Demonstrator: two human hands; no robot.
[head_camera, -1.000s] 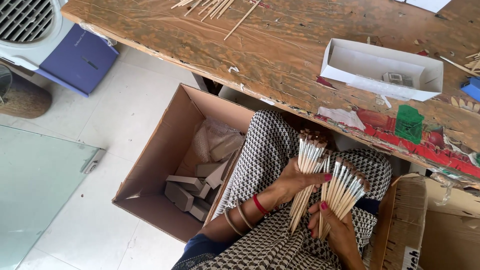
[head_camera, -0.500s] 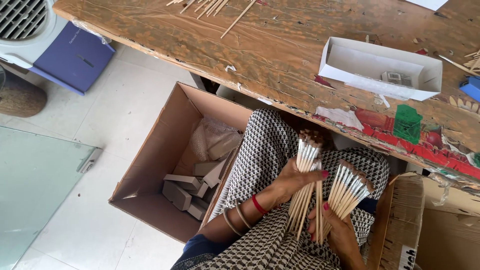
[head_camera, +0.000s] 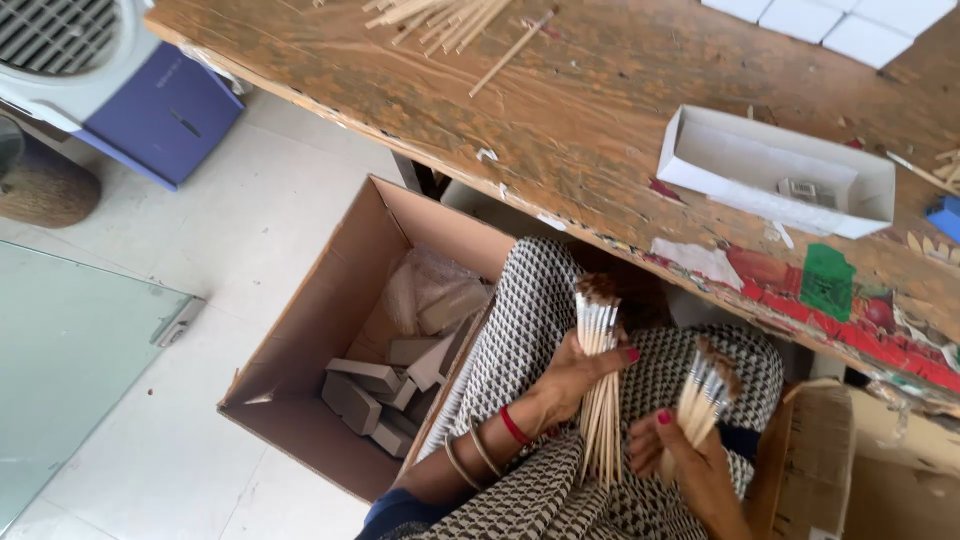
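Observation:
My left hand (head_camera: 575, 375) grips a bundle of thin wooden paint brushes (head_camera: 598, 345) upright over my lap, bristle ends up. My right hand (head_camera: 685, 460) holds a smaller bunch of the same brushes (head_camera: 705, 395), tilted to the right. The two hands are close together, just below the edge of the worn wooden workbench (head_camera: 600, 110). My lap is covered by black-and-white patterned cloth (head_camera: 530, 320). Bangles and a red band circle my left wrist.
An open cardboard box (head_camera: 330, 300) with small grey boxes and plastic wrap sits on the floor at my left. A shallow white box (head_camera: 770, 165) and loose wooden sticks (head_camera: 440, 15) lie on the bench. Another carton (head_camera: 850, 470) stands at right. A cooler (head_camera: 60, 50) is far left.
The right hand's bunch has become smaller and tilted right, while the left hand's bundle now hangs longer below the hand. The camera has shifted slightly.

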